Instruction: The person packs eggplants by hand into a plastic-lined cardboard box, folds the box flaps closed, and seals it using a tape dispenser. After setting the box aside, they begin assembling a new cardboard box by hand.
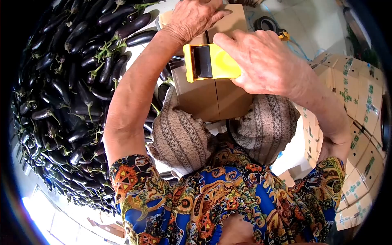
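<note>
A closed cardboard box [196, 100] sits between the knees, with a seam running along its top. My right hand [269, 61] is wrapped round a yellow tape dispenser [224, 63] with a black part at its front, held over the near half of the box. My left hand [194, 18] rests on the far part of the box, its thumb spread to the right; its fingers are partly cut off by the top edge of the view.
A large heap of eggplants [81, 94] fills the left side. On the right stand stacked cardboard boxes [355, 94] with green print. A dark roll of tape [266, 24] lies on the floor beyond my right hand.
</note>
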Motion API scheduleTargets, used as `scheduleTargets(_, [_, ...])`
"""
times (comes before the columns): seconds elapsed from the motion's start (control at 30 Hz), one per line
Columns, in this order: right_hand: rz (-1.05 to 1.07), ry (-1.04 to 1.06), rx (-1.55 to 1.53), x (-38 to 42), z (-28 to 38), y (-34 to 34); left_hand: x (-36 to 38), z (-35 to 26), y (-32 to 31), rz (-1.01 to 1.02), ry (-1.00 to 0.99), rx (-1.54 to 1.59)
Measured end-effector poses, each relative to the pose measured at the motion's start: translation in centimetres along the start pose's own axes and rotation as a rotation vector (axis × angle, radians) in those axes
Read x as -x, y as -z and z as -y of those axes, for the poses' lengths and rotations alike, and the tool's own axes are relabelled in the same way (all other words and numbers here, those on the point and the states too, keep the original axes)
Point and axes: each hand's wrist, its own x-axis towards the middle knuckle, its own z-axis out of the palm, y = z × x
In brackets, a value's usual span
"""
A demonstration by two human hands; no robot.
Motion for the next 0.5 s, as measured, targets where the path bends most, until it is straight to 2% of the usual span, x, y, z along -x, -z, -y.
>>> scheduleTargets(0.07, [-0.053,0.028,0.009,0.3,-0.6,-0.6,-0.3,-0.2,1.0,-0.043,-0.184,-0.119])
scheduleTargets(0.1, [-0.081,0.042,0.015,0.5,-0.9,-0.8,-0.2,0.1,-0.3,-0.057,-0.012,0.022])
scheduleTargets(0.2, [-0.093,0.081,0.094,1.1,-0.4,-0.2,-0.3,-0.3,-0.6,-0.114,0.042,0.008])
scheduleTargets(0.23, [-0.211,0.151,0.074,1.4,-1.0,-0.8,-0.4,-0.6,-0.4,-0.110,0.026,-0.044])
scheduleTargets(0.27, [-0.164,0.117,0.070,1.3,-1.1,-0.6,-0.6,-0.6,-0.2,-0.065,-0.030,-0.168])
scheduleTargets(0.33, [-0.065,0.050,0.060,1.4,-0.7,0.0,-0.9,-0.6,0.2,-0.026,-0.049,-0.175])
scheduleTargets(0.37, [-0.257,0.150,0.080,2.0,-1.2,-1.1,-1.1,-0.8,0.3,0.060,-0.028,-0.208])
scheduleTargets(0.47, [-0.169,0.105,0.078,1.9,-0.9,-0.4,-2.2,-0.9,1.0,0.185,0.016,-0.089])
scheduleTargets(0.5, [-0.202,0.105,0.089,1.8,-0.9,-0.5,-2.4,-0.9,0.8,0.173,0.005,-0.030])
